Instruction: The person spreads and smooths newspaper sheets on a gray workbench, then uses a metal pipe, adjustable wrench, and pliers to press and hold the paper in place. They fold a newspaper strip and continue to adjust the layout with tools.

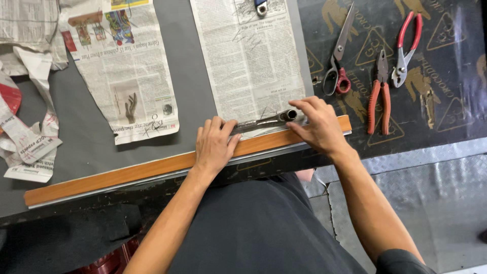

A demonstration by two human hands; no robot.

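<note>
The left hand point(215, 144) lay flat, fingers together and extended, pressing down on the near end of a metal rod-like tool point(264, 122) that rested along the far side of a long wooden strip point(152, 170). The right hand point(319, 124) sat at the other end of the same tool, its fingers point(304, 106) curled loosely over the round socket-shaped tip; they were not wrapped around it, more pinning it down than gripping it. The tool lay on the bottom edge of a tall newspaper sheet point(251, 61), parallel to the wooden strip and touching it or just beside it; which one I could not tell.

The step in hand looked like holding the tool steady against the strip's edge, with both hands bearing down at once. Any further move would seem to call for even pressure from both hands so that the tool stayed aligned with the strip and the paper beneath did not slide.

On the dark mat point(446, 91) to the right lay scissors point(339, 56) with one red handle loop, orange-handled pliers point(380, 96) and red-handled pliers point(407, 45), all well apart from the hands. A second newspaper sheet point(119, 66) lay on the grey tabletop point(187, 56) to the left, with torn paper scraps point(25, 142) beyond it.
</note>
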